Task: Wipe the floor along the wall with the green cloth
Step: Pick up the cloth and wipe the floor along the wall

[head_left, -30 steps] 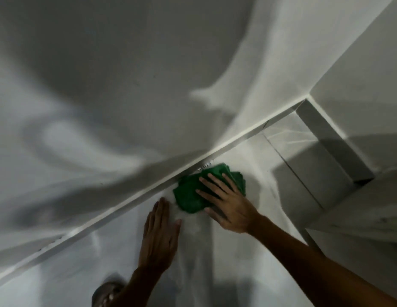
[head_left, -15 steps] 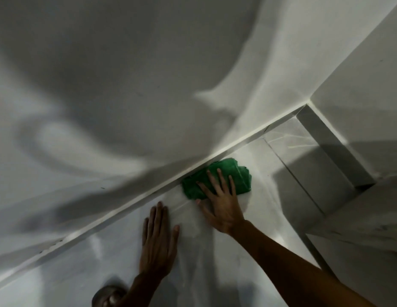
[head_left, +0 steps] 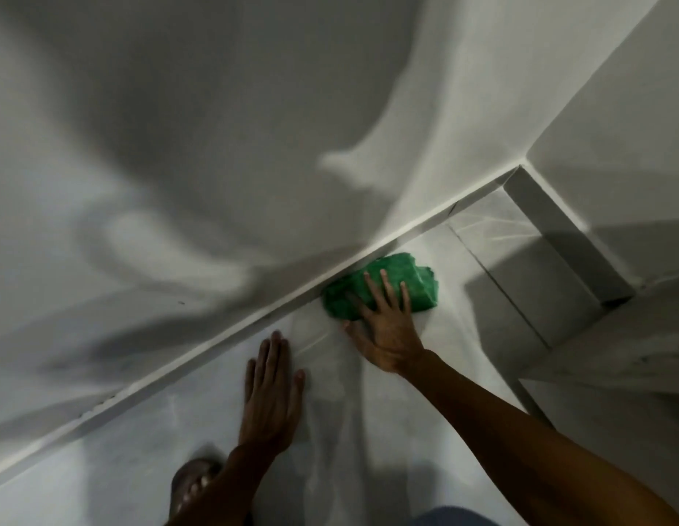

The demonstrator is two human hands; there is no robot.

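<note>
A crumpled green cloth lies on the pale tiled floor, pushed up against the white skirting at the foot of the wall. My right hand presses flat on the cloth's near side, fingers spread over it. My left hand rests palm down on the bare floor to the cloth's lower left, fingers apart, holding nothing.
The wall meets a second wall at a corner on the upper right, with a grey skirting strip there. A pale slab edge juts in from the right. My bare foot is at the bottom.
My right hand has slid the cloth along the skirting toward the corner on the right. The left hand has stayed planted on the floor.
</note>
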